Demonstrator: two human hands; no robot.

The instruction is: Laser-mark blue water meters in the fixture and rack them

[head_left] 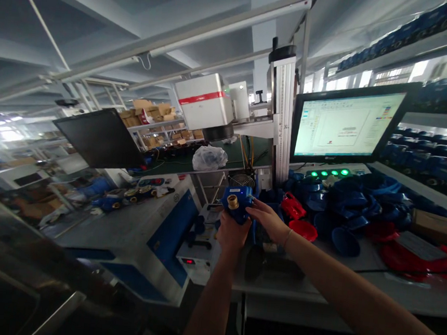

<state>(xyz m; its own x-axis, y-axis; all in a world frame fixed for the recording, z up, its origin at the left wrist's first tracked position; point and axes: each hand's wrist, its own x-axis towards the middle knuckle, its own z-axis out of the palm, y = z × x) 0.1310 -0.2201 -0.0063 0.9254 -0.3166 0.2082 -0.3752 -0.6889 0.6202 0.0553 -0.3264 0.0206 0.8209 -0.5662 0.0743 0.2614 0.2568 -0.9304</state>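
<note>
One blue housing [243,202], left of silver column [282,115], near side: left hand [233,233] clasps underside; right hand [268,218] touches right flank, pinch unclear. Neither hand nearer. Brass fitting [233,201] faces up, away from column; long axis unclear.

The housing [243,205] sat in the left hand [232,233], with the right hand [269,219] at its right side. Behind rose a column [283,110], a machine head [202,105] to its left and a monitor [344,128] to its right; before the monitor, parts [348,199] lay heaped on the tabletop [327,273].
</note>
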